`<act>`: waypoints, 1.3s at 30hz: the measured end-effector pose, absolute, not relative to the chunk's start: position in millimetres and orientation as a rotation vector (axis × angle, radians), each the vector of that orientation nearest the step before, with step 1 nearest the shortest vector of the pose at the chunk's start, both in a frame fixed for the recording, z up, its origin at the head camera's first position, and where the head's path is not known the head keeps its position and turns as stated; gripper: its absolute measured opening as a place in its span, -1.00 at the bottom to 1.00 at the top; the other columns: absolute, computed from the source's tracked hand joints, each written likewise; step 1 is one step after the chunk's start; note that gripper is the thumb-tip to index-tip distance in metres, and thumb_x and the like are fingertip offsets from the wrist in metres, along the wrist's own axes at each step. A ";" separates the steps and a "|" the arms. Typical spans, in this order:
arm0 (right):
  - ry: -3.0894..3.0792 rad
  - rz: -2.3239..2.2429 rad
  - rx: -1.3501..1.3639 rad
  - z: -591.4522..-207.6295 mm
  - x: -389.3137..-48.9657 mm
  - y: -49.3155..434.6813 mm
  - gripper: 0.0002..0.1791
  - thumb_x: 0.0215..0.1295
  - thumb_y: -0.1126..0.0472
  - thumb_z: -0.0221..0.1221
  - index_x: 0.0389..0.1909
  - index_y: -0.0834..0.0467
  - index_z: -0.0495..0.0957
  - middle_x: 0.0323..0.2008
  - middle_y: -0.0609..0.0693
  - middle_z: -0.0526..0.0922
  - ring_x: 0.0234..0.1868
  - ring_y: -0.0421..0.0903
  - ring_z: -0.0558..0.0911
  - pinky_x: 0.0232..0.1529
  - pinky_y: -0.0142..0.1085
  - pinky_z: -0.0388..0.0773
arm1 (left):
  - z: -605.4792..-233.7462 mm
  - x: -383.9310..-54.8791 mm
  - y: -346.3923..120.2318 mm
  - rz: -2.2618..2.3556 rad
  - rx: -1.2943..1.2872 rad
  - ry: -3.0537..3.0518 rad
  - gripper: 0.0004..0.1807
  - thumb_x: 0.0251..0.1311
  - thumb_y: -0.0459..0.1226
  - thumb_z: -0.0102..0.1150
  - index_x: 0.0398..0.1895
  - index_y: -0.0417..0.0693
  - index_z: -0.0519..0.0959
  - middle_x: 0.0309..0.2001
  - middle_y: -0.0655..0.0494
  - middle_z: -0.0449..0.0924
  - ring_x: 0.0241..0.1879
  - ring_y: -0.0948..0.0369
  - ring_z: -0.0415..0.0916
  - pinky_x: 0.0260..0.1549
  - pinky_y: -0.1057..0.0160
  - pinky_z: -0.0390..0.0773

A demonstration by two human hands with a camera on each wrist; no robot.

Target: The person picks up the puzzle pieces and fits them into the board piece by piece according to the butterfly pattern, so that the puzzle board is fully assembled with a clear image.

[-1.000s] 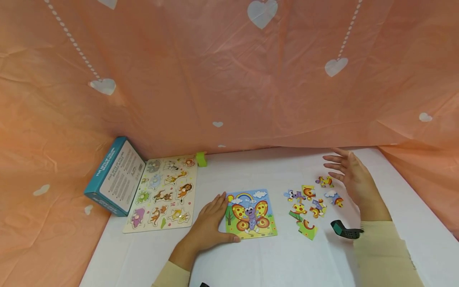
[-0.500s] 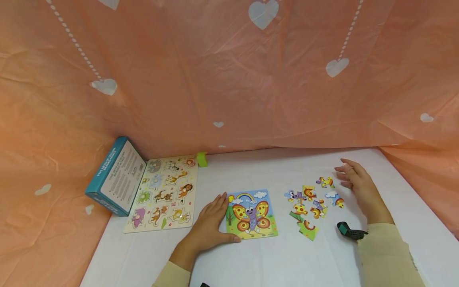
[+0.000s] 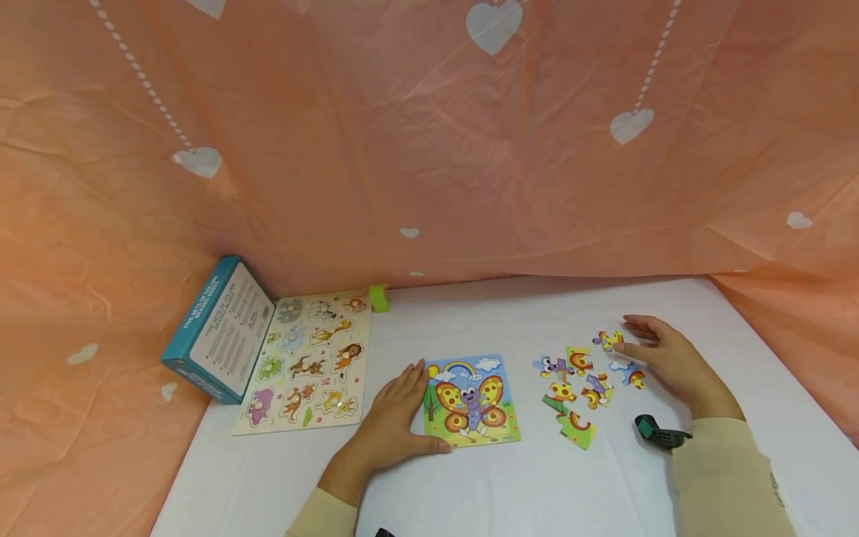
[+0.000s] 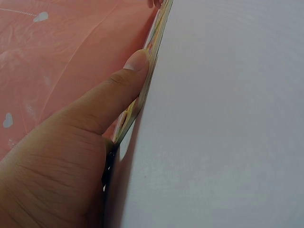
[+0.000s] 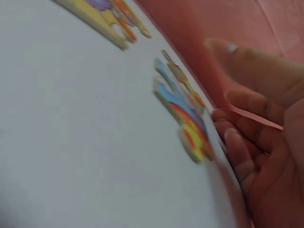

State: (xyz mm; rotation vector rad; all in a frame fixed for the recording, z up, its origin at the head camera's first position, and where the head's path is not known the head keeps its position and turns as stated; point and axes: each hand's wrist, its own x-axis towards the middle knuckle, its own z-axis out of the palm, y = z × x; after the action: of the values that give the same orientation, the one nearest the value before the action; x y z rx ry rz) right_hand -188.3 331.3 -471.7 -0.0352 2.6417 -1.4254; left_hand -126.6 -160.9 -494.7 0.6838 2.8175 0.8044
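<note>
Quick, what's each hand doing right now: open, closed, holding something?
Left hand: open, resting against the butterfly puzzle.
Right hand: open, holding nothing, beside the loose puzzle pieces.

Butterfly board (image 3: 472, 403): purple body (image 3: 473, 412), spotted yellow upper wings (image 3: 492, 389). Backdrop (image 3: 349, 149): orange, white hearts (image 3: 493, 27).

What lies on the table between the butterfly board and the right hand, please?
The head view shows loose puzzle pieces there, between the butterfly board and the right hand, plus bare table next to the board.
</note>
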 end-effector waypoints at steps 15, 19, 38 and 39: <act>2.780 -0.981 -0.068 -453.4 -180.8 336.3 -0.23 0.23 0.11 0.59 0.24 0.52 0.48 0.27 0.62 0.25 0.26 0.57 0.24 0.24 0.52 0.26 | -493.5 -126.8 -160.7 0.788 0.672 2.804 0.44 0.03 0.44 0.49 0.74 -0.23 0.06 0.76 0.00 -0.19 0.73 0.01 -0.28 0.62 -0.13 -0.15; 2.704 -0.966 -0.041 -445.3 -184.3 334.4 -0.52 0.31 0.24 0.51 0.01 0.52 0.57 -0.02 0.41 0.54 0.05 0.39 0.46 0.15 0.33 0.44 | -493.8 -127.1 -160.6 0.804 0.677 2.806 0.44 0.03 0.42 0.51 0.74 -0.26 0.08 0.77 -0.02 -0.17 0.73 -0.01 -0.27 0.61 -0.17 -0.14; 2.622 -1.400 -0.150 -438.5 -181.6 315.7 -0.63 0.53 0.37 0.29 0.25 0.45 0.57 -0.22 0.13 0.57 -0.31 -0.02 0.63 -0.29 -0.28 0.72 | -496.7 -127.0 -161.0 0.802 0.684 2.816 0.45 0.02 0.44 0.50 0.74 -0.27 0.08 0.77 -0.03 -0.16 0.73 -0.02 -0.25 0.61 -0.18 -0.11; 2.603 -1.457 -0.163 -438.1 -182.4 312.9 -0.61 0.54 0.39 0.27 0.28 0.46 0.54 -0.21 0.14 0.57 -0.30 -0.03 0.63 -0.28 -0.27 0.74 | -496.8 -127.0 -160.9 0.807 0.685 2.818 0.45 0.02 0.44 0.50 0.73 -0.28 0.08 0.77 -0.03 -0.15 0.73 -0.02 -0.25 0.61 -0.19 -0.10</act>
State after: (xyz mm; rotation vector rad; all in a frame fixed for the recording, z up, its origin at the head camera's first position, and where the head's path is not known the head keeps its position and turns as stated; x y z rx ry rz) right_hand -182.4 312.9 -438.1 -0.1631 2.6035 -1.4569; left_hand -127.0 -160.9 -496.8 0.6847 2.8178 0.8073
